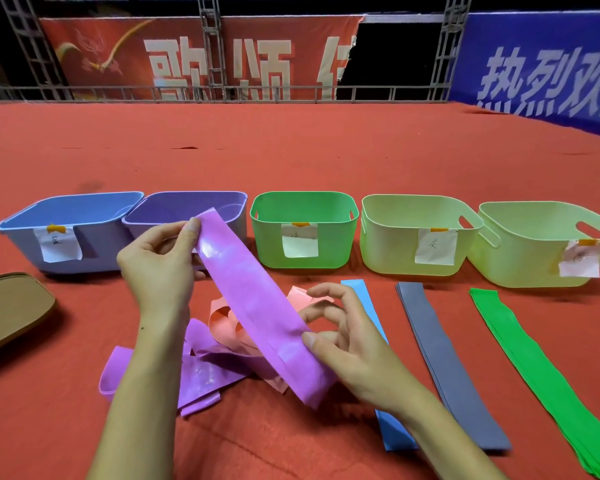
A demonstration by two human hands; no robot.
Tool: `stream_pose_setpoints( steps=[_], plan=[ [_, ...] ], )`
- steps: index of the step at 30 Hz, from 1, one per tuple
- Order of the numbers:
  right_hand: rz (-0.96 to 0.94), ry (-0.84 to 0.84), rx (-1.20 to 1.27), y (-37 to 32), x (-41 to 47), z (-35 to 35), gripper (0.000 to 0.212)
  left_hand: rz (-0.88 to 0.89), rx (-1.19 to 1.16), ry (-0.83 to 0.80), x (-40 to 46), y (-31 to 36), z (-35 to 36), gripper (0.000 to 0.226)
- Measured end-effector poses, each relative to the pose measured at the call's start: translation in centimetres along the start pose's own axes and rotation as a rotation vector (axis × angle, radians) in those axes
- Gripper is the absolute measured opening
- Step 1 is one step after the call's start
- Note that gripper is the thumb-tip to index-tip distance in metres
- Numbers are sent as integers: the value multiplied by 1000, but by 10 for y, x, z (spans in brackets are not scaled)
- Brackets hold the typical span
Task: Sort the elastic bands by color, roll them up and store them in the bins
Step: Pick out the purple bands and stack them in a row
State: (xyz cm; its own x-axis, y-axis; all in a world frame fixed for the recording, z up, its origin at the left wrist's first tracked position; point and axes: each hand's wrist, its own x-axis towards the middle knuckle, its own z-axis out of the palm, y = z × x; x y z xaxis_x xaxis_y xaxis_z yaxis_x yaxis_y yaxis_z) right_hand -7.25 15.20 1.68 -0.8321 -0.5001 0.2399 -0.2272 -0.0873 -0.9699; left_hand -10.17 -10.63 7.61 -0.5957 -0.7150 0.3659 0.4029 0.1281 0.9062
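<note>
A purple elastic band (253, 299) is stretched flat in the air between my hands. My left hand (160, 265) pinches its far end, and my right hand (340, 341) pinches its near end with thumb and fingers. Below lies a loose heap of purple bands (201, 372) and pink bands (229, 323). To the right, a blue band (395, 434), a grey band (444, 351) and a green band (534, 368) lie straight on the red cloth. Behind stand several labelled bins: blue (25, 233), purple (238, 216), green (269, 244), and two pale green (385, 251) (520, 261).
A brown flat lid or box (11, 306) lies at the left edge. The red cloth (291, 150) stretches far behind the bins to a metal railing (222, 93) and banners.
</note>
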Motion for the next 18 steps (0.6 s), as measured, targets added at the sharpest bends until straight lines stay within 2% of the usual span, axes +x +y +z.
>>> stream_pose_setpoints(
  steps=[5,10,18],
  plan=[
    [107,-40,80,1,2,-6,73,6,-8,54,7,-4,-8,16],
    [164,-28,57,-2,3,-10,51,13,12,20,6,-5,-7,16],
    [136,-36,103,3,2,-7,57,0,-5,-80,-4,-7,5,8]
  ],
)
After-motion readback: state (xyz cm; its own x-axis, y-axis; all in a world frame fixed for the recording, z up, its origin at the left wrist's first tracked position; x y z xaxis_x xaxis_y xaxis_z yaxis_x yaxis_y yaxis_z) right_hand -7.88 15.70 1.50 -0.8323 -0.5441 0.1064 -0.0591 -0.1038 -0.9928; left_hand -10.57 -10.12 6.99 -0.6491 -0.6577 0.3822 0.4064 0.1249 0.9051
